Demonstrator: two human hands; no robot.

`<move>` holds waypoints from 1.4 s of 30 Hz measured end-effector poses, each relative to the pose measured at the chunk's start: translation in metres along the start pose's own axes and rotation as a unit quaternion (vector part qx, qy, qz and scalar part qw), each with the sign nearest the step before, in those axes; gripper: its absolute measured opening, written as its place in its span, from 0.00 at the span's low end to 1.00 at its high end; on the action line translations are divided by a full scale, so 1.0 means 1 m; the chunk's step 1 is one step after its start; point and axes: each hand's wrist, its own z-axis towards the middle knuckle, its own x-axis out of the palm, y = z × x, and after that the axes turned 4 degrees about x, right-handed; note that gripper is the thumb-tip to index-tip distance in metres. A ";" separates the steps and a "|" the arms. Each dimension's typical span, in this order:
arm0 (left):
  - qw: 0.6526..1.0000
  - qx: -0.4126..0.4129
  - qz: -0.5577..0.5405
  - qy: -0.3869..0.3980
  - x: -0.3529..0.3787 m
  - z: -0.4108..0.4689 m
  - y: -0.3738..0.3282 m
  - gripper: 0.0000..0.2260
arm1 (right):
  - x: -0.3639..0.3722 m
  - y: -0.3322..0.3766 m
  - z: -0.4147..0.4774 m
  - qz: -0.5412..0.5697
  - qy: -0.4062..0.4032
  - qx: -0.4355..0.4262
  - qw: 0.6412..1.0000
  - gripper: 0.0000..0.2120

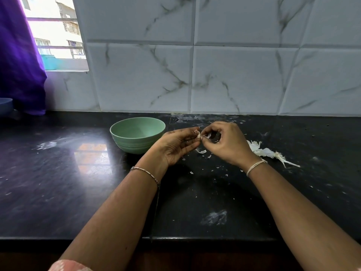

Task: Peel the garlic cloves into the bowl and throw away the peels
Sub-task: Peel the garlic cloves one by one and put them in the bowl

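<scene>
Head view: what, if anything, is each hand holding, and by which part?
A garlic clove: the left hand pinches its body between the fingertips, and the right hand pinches its loose skin.

A black polished stone counter (pixel 58 182) is marked with pale smears. A pale green ribbed round bowl (pixel 136 142) is set upright on it near the back. A heap of white papery garlic peels (pixel 267 152) is laid well to the right, with small white peel flakes (pixel 201 151) scattered between. A blue rounded object (pixel 5 106), possibly a dish, is cut off at the far left.
</scene>
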 end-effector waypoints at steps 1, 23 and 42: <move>1.000 0.000 0.001 0.001 0.000 0.000 0.000 0.06 | 0.000 0.000 0.000 -0.004 -0.003 -0.003 1.000 0.03; 1.000 -0.007 0.009 0.012 -0.003 -0.001 0.001 0.08 | -0.001 0.000 -0.001 -0.040 0.007 0.032 0.999 0.04; 0.999 -0.016 0.050 0.012 0.001 -0.003 0.001 0.06 | 0.002 0.002 -0.002 -0.084 0.023 0.006 0.996 0.04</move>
